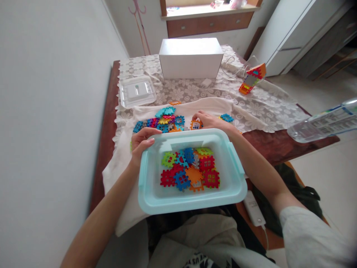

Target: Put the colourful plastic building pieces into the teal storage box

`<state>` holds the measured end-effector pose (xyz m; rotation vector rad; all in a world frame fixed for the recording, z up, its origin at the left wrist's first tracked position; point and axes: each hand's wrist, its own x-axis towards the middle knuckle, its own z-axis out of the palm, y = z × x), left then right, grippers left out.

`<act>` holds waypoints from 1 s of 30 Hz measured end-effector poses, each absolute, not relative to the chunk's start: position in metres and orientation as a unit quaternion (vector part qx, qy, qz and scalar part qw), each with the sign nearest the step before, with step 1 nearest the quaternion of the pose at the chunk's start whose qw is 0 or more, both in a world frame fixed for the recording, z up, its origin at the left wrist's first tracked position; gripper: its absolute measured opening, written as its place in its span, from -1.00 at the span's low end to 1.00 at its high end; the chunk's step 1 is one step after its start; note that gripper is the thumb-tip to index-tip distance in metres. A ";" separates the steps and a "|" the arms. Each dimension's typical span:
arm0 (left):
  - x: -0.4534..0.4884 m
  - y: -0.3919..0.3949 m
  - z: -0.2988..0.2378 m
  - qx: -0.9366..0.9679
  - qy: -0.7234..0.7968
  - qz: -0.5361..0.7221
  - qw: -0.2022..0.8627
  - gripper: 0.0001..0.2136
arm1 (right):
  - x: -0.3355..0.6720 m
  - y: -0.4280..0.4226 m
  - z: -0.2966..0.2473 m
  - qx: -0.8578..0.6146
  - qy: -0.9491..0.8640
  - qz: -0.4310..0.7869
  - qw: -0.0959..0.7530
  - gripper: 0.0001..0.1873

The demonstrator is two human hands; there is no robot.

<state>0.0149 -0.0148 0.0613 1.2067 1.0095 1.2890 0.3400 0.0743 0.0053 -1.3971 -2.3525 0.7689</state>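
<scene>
My left hand (143,142) grips the far left corner of a light blue plastic bin (150,203), which sits in front of my body. Inside it lie several toothed plastic building tiles (194,174) in red, blue, green and orange. Past the bin's far edge, my right hand (205,119) pinches an orange window tile (196,125) over the white cloth. Left of that tile is a spread of colourful tiles (164,120), partly hidden by the bin and my left hand. A blue tile (227,118) lies just right of my right hand.
A clear lid (138,91) rests at the table's left. Farther back stands a white box (191,61). A small tile-built structure (252,78) is at the right, and a clear plastic bottle (325,121) stands nearer. A white power strip (254,208) lies right of my lap.
</scene>
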 end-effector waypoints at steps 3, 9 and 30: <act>0.015 -0.015 0.060 0.499 0.415 0.543 0.533 -0.73 | 0.336 0.071 0.006 -0.478 -0.820 0.272 0.158 -0.43; 0.014 -0.014 0.059 0.500 0.406 0.545 0.537 -0.73 | 0.330 0.070 0.012 -0.454 -0.835 0.269 0.156 -0.42; 0.013 -0.013 0.057 0.507 0.418 0.542 0.524 -0.72 | 0.356 0.070 0.015 -0.461 -0.826 0.299 0.127 -0.34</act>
